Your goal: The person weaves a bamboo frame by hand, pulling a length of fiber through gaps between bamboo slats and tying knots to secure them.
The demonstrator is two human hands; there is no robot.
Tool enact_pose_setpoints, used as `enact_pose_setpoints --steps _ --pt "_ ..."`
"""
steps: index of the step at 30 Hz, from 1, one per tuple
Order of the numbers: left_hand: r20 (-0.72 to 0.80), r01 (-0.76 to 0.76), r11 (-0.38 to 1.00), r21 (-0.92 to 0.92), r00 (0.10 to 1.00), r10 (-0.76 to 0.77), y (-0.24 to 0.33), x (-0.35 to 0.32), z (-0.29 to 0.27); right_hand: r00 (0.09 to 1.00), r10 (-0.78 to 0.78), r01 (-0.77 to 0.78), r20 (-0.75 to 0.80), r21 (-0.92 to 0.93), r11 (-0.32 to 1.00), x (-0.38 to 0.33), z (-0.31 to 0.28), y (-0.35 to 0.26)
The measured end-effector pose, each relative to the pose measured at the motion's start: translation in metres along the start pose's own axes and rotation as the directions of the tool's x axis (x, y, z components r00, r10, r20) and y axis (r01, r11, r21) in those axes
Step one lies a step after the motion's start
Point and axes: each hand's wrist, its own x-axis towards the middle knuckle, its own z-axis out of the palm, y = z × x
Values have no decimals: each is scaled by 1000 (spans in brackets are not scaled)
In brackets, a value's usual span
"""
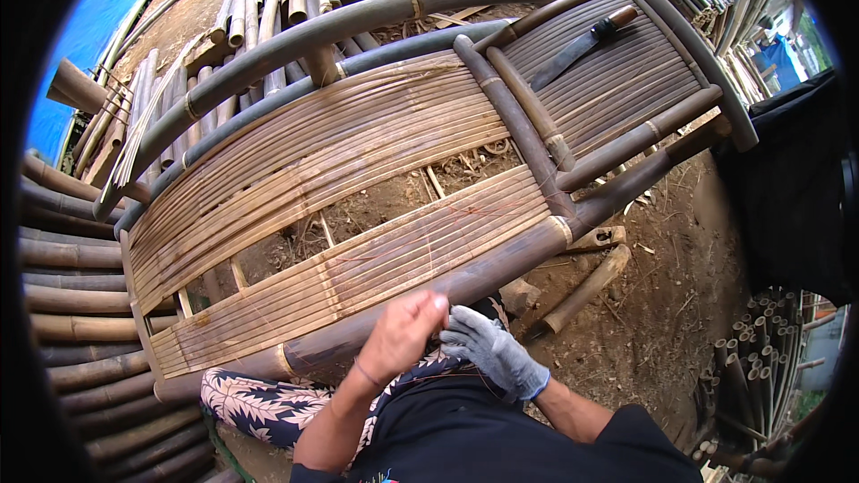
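Head view: the bamboo seat frame lies aslant in front of the person, its thick front rail running just beyond the lap. Thin reddish strands trail across its front slats. The left hand, bare, and the gloved right hand meet close together at the near side of that rail. The left fingers curl inward with the thumb beside them; the right fingers bend side by side. Whether either pinches a strand, I cannot tell.

The loose strands look likely to snag on slat ends or tangle, since they cross one another freely. A sharp pull could cut into the bare left fingers. The knife lies unsecured on the dark side panel; a hard jolt to the frame might make it slide.

Between the front slats and the back slats runs an open gap, bridged by thin cross strips, where small things could drop through. Stacked poles crowd the left end; bare ground to the right gives the right elbow more room, beyond a loose pole piece.
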Motion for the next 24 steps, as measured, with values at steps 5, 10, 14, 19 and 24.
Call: enact_pose_setpoints --steps 5,10,14,19,24 --pt "20 172 951 258 983 -183 -43 -87 9 977 208 -214 51 256 943 56 49 -35" --pt "-83 615 771 -168 770 -633 -130 -229 -52 925 -63 199 -376 337 920 89 47 -92" --pt "-356 553 805 -215 723 -592 -99 -305 -54 850 -141 276 -507 203 939 95 17 -108" --pt "-414 576 695 -430 558 -719 -152 -386 -69 849 -150 301 -507 230 926 87 -4 -105" --pt "-785 810 509 291 506 -357 -147 -397 -72 826 -142 259 -545 143 955 85 -1 -97"
